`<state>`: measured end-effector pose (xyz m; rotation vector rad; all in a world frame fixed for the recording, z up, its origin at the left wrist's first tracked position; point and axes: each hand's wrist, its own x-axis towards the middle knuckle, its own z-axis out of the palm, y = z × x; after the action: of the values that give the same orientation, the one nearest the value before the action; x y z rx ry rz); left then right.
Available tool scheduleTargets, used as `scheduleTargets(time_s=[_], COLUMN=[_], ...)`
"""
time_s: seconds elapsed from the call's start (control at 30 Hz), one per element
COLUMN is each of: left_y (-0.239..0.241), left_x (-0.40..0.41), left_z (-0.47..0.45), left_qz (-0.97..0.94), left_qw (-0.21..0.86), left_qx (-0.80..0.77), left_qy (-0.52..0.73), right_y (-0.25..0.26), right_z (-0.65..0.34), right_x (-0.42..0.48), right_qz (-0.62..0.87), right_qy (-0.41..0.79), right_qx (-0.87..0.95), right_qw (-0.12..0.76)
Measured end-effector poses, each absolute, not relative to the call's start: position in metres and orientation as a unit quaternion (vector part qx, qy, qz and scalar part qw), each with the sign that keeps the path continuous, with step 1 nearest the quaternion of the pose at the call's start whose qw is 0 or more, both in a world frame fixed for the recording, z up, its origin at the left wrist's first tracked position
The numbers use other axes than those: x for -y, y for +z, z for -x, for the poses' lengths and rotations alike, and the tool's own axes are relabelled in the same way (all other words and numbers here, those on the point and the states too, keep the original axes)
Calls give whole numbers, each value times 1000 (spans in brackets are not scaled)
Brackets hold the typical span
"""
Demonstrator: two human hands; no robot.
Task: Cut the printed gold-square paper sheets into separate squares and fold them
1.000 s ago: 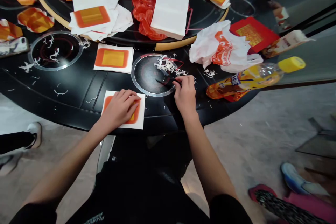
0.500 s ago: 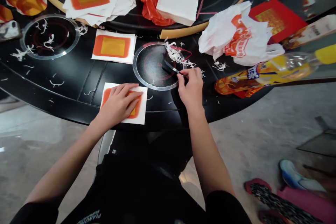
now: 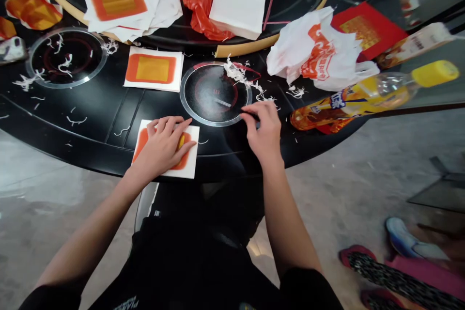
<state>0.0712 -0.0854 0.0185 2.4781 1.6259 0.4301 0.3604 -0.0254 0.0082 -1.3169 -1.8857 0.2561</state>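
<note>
My left hand point(image 3: 163, 147) lies flat, fingers spread, on a white paper square with an orange and gold centre point(image 3: 189, 162) near the front edge of the black table point(image 3: 90, 101). My right hand point(image 3: 263, 131) is closed in a pinch on a thin dark tool point(image 3: 232, 106). The tool's tip points left over the round glass inset point(image 3: 203, 94). White paper shreds point(image 3: 240, 75) lie on the inset's far right rim.
A second orange and gold sheet point(image 3: 151, 69) lies behind the left hand. A white paper stack point(image 3: 240, 0), a red bag point(image 3: 201, 14), a white plastic bag point(image 3: 316, 53), a lying orange drink bottle point(image 3: 363, 99) and a red packet point(image 3: 366, 29) crowd the table. Shoes point(image 3: 407, 247) show at bottom right.
The right hand with the tool has drawn back toward me, away from the shreds to the inset's near rim. The left hand stays on the paper square.
</note>
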Motion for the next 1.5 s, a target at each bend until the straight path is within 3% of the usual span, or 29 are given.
scheduleTargets(time_s=[0.2,0.73,0.97,1.2,1.5], left_y=[18,20,20,14,15], left_x=[78,74,92,141,147], left_z=[-69,-68,-78,-90,-74], left_qz=[-806,-792,-854,-891,-934], left_qw=[135,172,65,71,60], left_qx=[-546,-546,-481,-441,-351], left_qy=[185,213,188,82,1], right_y=[7,3,3,1,2], right_z=[-360,-334,-325,-336,-345], right_x=[61,52,44,58,89], right_qz=[469,459,453,458,475], right_qy=[170,144,140,174,178], right_qx=[802,821,834,815,797], right_qw=[328,308,281,311,328])
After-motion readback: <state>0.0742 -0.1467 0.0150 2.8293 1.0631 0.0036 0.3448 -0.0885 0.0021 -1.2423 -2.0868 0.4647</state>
